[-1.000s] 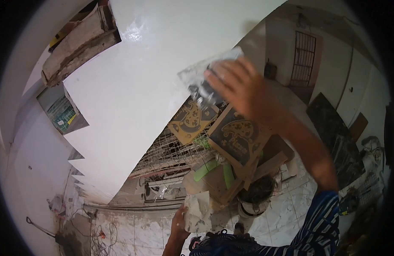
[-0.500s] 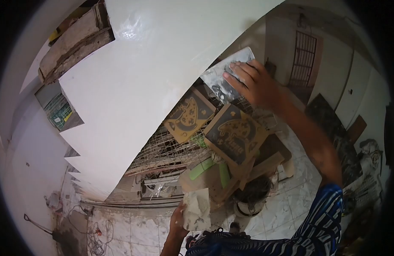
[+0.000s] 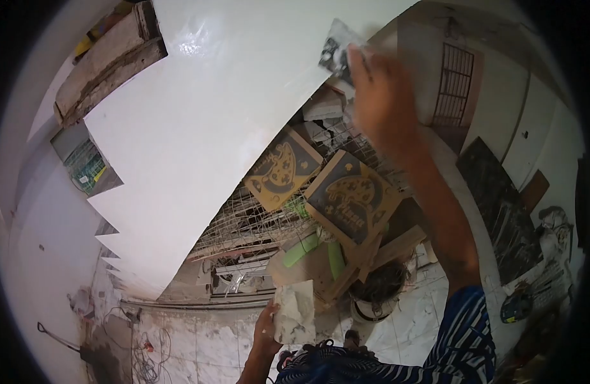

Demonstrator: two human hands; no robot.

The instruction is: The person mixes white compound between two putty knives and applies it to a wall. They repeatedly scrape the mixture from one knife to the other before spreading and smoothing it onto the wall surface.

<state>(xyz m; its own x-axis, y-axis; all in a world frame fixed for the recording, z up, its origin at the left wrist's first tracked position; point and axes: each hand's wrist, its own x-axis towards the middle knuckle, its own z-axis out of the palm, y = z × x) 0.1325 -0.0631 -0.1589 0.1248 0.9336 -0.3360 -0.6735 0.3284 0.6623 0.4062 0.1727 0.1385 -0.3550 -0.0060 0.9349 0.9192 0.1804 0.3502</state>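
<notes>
My right hand [image 3: 387, 105], smeared by motion, is closed on a flat plastering blade [image 3: 338, 51] stained white and grey. The blade lies at the right edge of the smooth white sloping surface [image 3: 205, 128], seeming to touch it. Low in the view, my left hand [image 3: 267, 329] grips a pale rectangular board [image 3: 295, 312] by its left side. White paste with grey smears covers the board's face. Whether the blade has a handle is hidden by my fingers.
Flat pizza boxes [image 3: 352, 198] lie on a pile of wire mesh and wood below the slope. A dark bucket [image 3: 375, 288] stands on the tiled floor [image 3: 224, 339]. Stepped, jagged edges run down the slope's left side. Dark panels [image 3: 499, 211] lean at the right.
My right hand has moved up with the blade, which has turned and now overlaps the slope's edge. My left hand and the board have hardly moved.
</notes>
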